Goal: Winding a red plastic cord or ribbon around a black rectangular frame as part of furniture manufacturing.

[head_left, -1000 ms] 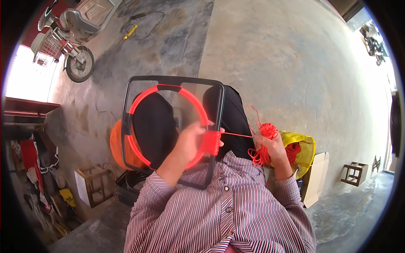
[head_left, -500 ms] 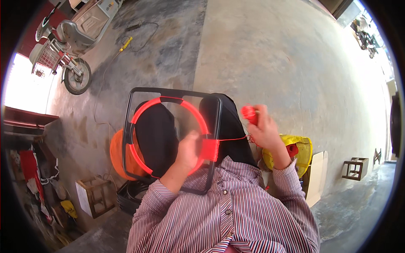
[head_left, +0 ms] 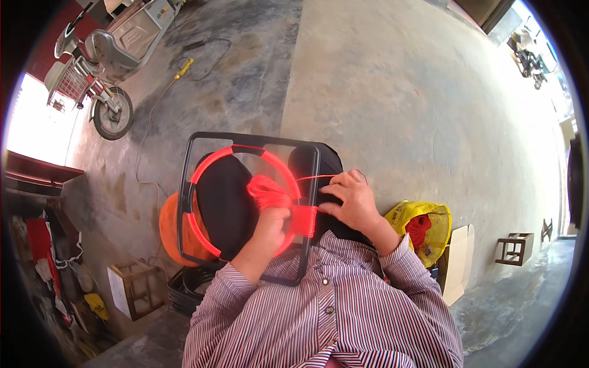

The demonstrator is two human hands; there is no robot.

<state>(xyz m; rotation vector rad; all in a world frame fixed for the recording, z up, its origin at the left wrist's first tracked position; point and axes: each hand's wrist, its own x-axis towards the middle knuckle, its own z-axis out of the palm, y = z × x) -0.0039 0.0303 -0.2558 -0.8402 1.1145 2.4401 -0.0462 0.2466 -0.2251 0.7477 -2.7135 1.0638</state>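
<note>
One frame (head_left: 261,139), two hands (head_left: 270,230) (head_left: 353,202)

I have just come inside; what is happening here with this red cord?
A person in a striped shirt has a black frame over the lap, its inner ring partly covered in red. The left-hand grip is closed on a red cord bundle. The right-hand grip is open beside the frame, where a strand of cord reaches it. A yellow bag nearby holds more red material.

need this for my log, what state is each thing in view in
black frame: held in the left hand
left hand: closed in a grip
ring: partly red-wrapped, black gaps showing
right hand: fingers loosely spread
red cord bundle: gathered in loops
yellow bag: open, red cord inside
motorbike: parked upright
</note>
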